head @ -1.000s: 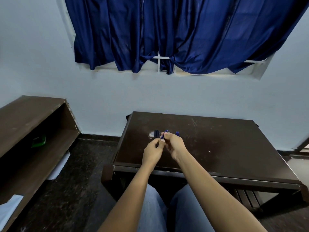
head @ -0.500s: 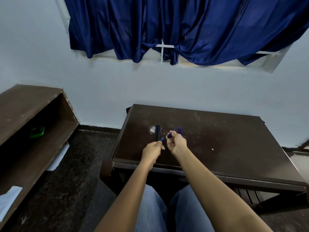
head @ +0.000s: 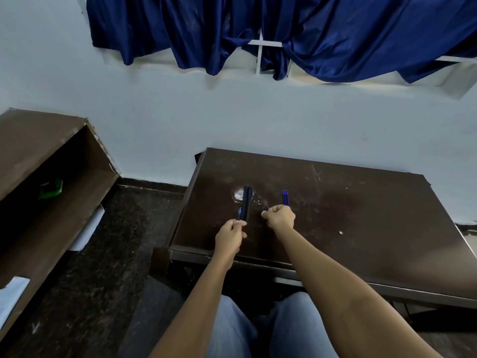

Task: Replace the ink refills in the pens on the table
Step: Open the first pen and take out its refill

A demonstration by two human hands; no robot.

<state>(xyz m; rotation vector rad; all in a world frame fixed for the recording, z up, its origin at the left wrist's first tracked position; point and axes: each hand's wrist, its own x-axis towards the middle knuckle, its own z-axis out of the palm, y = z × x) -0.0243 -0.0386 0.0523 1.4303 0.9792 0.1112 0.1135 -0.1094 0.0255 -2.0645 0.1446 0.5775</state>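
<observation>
Head view: blue refills (head: pixel 285 197) lie end-on just beyond the right hand (head: pixel 280 217), its fingers (head: pixel 273 215) clenched on a blue piece (head: pixel 265 209), while the left hand (head: pixel 230 235) pinches a pen barrel (head: pixel 239 215)

The dark brown wooden table (head: pixel 361 215) is semi-gloss, scratched, and worn pale beneath the black matt plastic pens (head: pixel 247 200). The thin blue refills (head: pixel 285 197), the dark blue-tipped pen part (head: pixel 239 215) in the left hand (head: pixel 229 235) and the blue pen piece (head: pixel 264 209) in the right hand (head: pixel 280 217) look like smooth plastic. The deep blue curtain (head: pixel 335 34) is glossy satin.
</observation>
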